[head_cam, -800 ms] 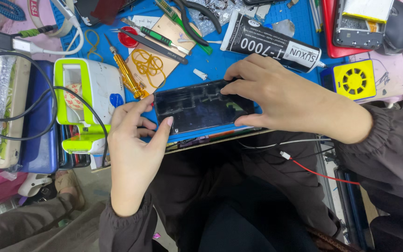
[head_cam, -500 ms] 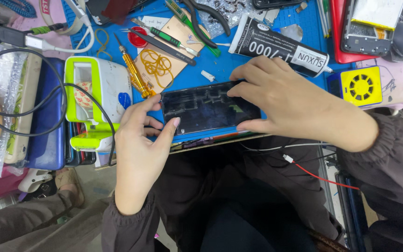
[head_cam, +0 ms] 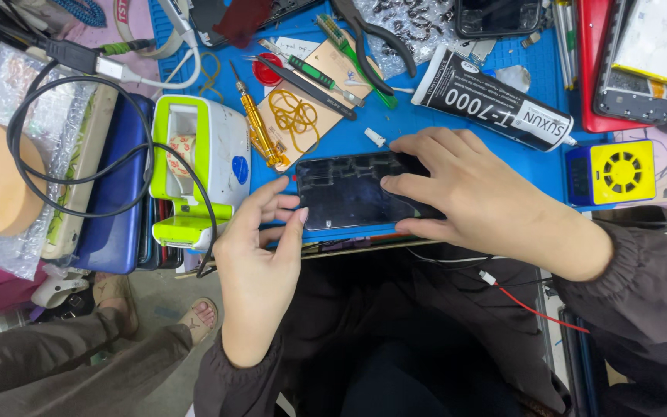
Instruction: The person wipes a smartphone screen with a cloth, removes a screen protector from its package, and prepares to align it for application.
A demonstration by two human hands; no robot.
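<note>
A dark smartphone (head_cam: 345, 193) lies flat on the blue work mat (head_cam: 426, 123) at the table's near edge, screen up. My right hand (head_cam: 472, 197) covers its right end, fingers pressing on the top and bottom edges. My left hand (head_cam: 260, 247) is at the phone's left end, with the fingertips touching its lower left corner and left edge. Both sleeves are dark.
A green-and-white tape dispenser (head_cam: 194, 166) and black cable sit left of the phone. Behind it lie a yellow screwdriver (head_cam: 255, 123), rubber bands (head_cam: 291, 116), tweezers, pliers (head_cam: 376, 38) and a black glue tube (head_cam: 496, 100). A yellow fan box (head_cam: 615, 174) stands right. Another person's legs and sandalled foot (head_cam: 194, 316) are lower left.
The view has shifted, so the phone and both hands sit slightly further right in the picture. Both hands keep their grip on the phone's ends; the left fingers have spread a little.
</note>
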